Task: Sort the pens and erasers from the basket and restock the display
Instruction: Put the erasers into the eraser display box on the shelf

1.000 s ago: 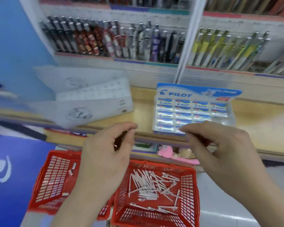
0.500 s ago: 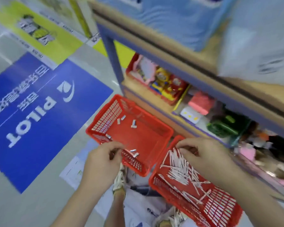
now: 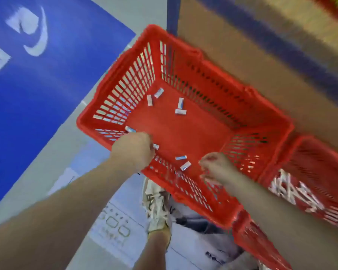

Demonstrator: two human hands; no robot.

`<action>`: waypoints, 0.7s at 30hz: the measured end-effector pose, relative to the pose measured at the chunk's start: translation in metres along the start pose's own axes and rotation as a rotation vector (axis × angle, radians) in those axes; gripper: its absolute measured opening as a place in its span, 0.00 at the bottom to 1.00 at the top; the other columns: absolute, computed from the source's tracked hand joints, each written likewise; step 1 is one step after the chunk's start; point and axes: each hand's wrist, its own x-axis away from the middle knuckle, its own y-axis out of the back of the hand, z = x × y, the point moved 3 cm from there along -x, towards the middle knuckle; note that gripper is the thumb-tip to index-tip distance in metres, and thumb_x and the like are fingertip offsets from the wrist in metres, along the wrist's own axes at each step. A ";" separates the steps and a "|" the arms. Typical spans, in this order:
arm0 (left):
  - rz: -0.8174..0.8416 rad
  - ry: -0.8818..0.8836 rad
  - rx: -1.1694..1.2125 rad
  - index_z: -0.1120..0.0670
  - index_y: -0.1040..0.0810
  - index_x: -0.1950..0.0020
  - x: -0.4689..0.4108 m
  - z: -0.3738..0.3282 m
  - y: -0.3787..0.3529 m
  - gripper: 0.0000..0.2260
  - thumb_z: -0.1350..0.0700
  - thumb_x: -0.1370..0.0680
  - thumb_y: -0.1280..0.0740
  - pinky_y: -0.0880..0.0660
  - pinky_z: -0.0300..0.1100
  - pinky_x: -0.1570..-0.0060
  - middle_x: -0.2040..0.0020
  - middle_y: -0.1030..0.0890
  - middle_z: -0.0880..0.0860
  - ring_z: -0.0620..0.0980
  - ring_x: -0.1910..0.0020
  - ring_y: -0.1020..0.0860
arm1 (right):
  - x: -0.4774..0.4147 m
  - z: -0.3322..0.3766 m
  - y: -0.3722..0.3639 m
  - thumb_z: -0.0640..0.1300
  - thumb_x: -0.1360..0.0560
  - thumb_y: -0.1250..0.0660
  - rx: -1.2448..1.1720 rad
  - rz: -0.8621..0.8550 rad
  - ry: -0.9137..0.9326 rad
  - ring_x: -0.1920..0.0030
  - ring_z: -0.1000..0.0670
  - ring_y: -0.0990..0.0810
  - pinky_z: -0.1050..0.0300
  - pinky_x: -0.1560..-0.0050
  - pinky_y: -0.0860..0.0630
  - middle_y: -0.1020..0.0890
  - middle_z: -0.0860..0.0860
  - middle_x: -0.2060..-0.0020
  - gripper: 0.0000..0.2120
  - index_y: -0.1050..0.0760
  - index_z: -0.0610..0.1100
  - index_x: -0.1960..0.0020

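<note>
Motion blurs the whole view. On the floor below me stands a red basket (image 3: pixel 185 53) with several small blue-and-white erasers (image 3: pixel 180 112) scattered on its bottom. My left hand (image 3: pixel 133 151) hangs over the near-left rim with fingers curled down beside one eraser (image 3: pixel 156 146); blur hides whether it touches or holds it. My right hand (image 3: pixel 215 168) hovers over the near rim with fingers curled in and nothing visible in them; two erasers (image 3: pixel 185 165) lie just left of it. A second red basket (image 3: pixel 308 152) to the right holds white pens (image 3: pixel 293 193).
The wooden side of the display shelf (image 3: pixel 261 65), with its blue post, rises just behind the baskets. A blue floor mat (image 3: pixel 37 84) with white lettering lies to the left. My shoe (image 3: pixel 156 207) stands on printed sheets close to the basket's near side.
My view has swung down from the shelf's eraser display to the floor baskets. Both hands have dropped from the shelf edge into the eraser basket.
</note>
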 end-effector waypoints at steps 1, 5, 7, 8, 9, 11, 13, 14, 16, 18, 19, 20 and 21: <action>0.040 -0.031 -0.075 0.55 0.23 0.47 -0.021 0.003 -0.013 0.11 0.52 0.24 0.39 0.25 0.49 0.52 0.49 0.20 0.58 0.60 0.47 0.22 | -0.022 -0.006 -0.009 0.39 0.24 0.34 0.012 -0.020 0.001 0.74 0.49 0.28 0.59 0.67 0.30 0.28 0.47 0.69 0.09 0.32 0.45 0.61; 0.244 -0.156 -0.273 0.53 0.25 0.38 -0.094 0.009 -0.055 0.19 0.46 0.25 0.37 0.26 0.46 0.46 0.41 0.21 0.56 0.57 0.42 0.23 | -0.092 -0.019 -0.043 0.54 0.31 0.29 0.088 -0.136 -0.029 0.75 0.46 0.25 0.56 0.72 0.30 0.28 0.46 0.78 0.18 0.30 0.42 0.68; 0.336 -0.176 -0.259 0.49 0.26 0.36 -0.123 0.010 -0.074 0.23 0.44 0.29 0.37 0.24 0.48 0.44 0.41 0.21 0.52 0.55 0.42 0.22 | -0.131 -0.034 -0.061 0.70 0.44 0.32 0.190 -0.218 -0.055 0.61 0.41 0.17 0.47 0.61 0.20 0.18 0.41 0.63 0.34 0.24 0.41 0.56; 0.359 -0.178 -0.249 0.46 0.27 0.35 -0.134 0.009 -0.082 0.23 0.45 0.30 0.36 0.24 0.50 0.43 0.39 0.21 0.51 0.55 0.41 0.22 | -0.142 -0.038 -0.069 0.74 0.48 0.36 0.264 -0.253 -0.093 0.52 0.39 0.18 0.43 0.53 0.20 0.18 0.39 0.53 0.43 0.26 0.41 0.48; 0.367 -0.174 -0.265 0.45 0.27 0.34 -0.142 0.007 -0.089 0.22 0.47 0.28 0.35 0.25 0.50 0.42 0.38 0.22 0.50 0.54 0.40 0.23 | -0.143 -0.038 -0.075 0.74 0.47 0.36 0.293 -0.294 -0.116 0.47 0.37 0.20 0.41 0.48 0.22 0.20 0.38 0.46 0.46 0.30 0.42 0.42; 0.294 -0.129 -0.332 0.45 0.26 0.35 -0.152 0.001 -0.101 0.19 0.48 0.26 0.36 0.26 0.49 0.44 0.38 0.22 0.50 0.54 0.40 0.23 | -0.138 -0.031 -0.083 0.67 0.37 0.32 0.344 -0.378 -0.114 0.43 0.36 0.24 0.45 0.45 0.26 0.26 0.37 0.41 0.37 0.36 0.44 0.39; 0.205 -0.060 -0.400 0.50 0.24 0.37 -0.156 -0.005 -0.110 0.16 0.52 0.24 0.37 0.27 0.48 0.46 0.40 0.21 0.51 0.55 0.41 0.22 | -0.133 -0.028 -0.090 0.57 0.31 0.31 0.379 -0.413 -0.077 0.44 0.36 0.24 0.47 0.46 0.27 0.29 0.39 0.42 0.26 0.37 0.46 0.40; 0.198 -0.033 -0.412 0.52 0.23 0.38 -0.157 -0.006 -0.113 0.15 0.53 0.24 0.37 0.26 0.49 0.46 0.40 0.21 0.52 0.55 0.41 0.22 | -0.133 -0.028 -0.092 0.53 0.30 0.31 0.383 -0.423 -0.020 0.46 0.37 0.23 0.48 0.48 0.27 0.29 0.41 0.43 0.21 0.35 0.47 0.42; 0.210 -0.026 -0.371 0.52 0.23 0.39 -0.163 -0.007 -0.112 0.15 0.53 0.25 0.35 0.25 0.49 0.47 0.42 0.20 0.54 0.56 0.42 0.22 | -0.135 -0.029 -0.091 0.46 0.31 0.32 0.329 -0.426 0.104 0.51 0.41 0.24 0.53 0.54 0.29 0.26 0.44 0.49 0.12 0.31 0.49 0.50; 0.163 -0.080 -0.277 0.51 0.25 0.39 -0.170 -0.006 -0.103 0.17 0.48 0.27 0.33 0.24 0.49 0.50 0.44 0.20 0.54 0.58 0.45 0.21 | -0.136 -0.025 -0.085 0.43 0.33 0.30 0.176 -0.418 0.198 0.57 0.46 0.25 0.57 0.62 0.34 0.22 0.47 0.57 0.10 0.30 0.48 0.57; 0.129 -0.112 -0.213 0.51 0.27 0.39 -0.176 -0.008 -0.096 0.20 0.45 0.28 0.32 0.24 0.48 0.50 0.45 0.20 0.55 0.58 0.46 0.21 | -0.136 -0.021 -0.080 0.41 0.34 0.28 0.069 -0.409 0.232 0.61 0.47 0.24 0.57 0.65 0.35 0.21 0.49 0.61 0.10 0.28 0.48 0.58; 0.090 -0.138 -0.125 0.52 0.29 0.39 -0.180 -0.012 -0.088 0.22 0.43 0.29 0.32 0.25 0.48 0.49 0.44 0.22 0.57 0.60 0.46 0.22 | -0.135 -0.016 -0.074 0.39 0.34 0.28 -0.033 -0.394 0.250 0.64 0.50 0.24 0.59 0.67 0.34 0.21 0.51 0.65 0.09 0.26 0.48 0.59; 0.056 -0.160 -0.028 0.53 0.30 0.39 -0.185 -0.016 -0.082 0.24 0.44 0.29 0.31 0.26 0.49 0.48 0.43 0.24 0.59 0.62 0.47 0.22 | -0.135 -0.012 -0.068 0.38 0.34 0.29 -0.126 -0.380 0.254 0.67 0.53 0.25 0.61 0.69 0.33 0.22 0.52 0.68 0.07 0.24 0.47 0.60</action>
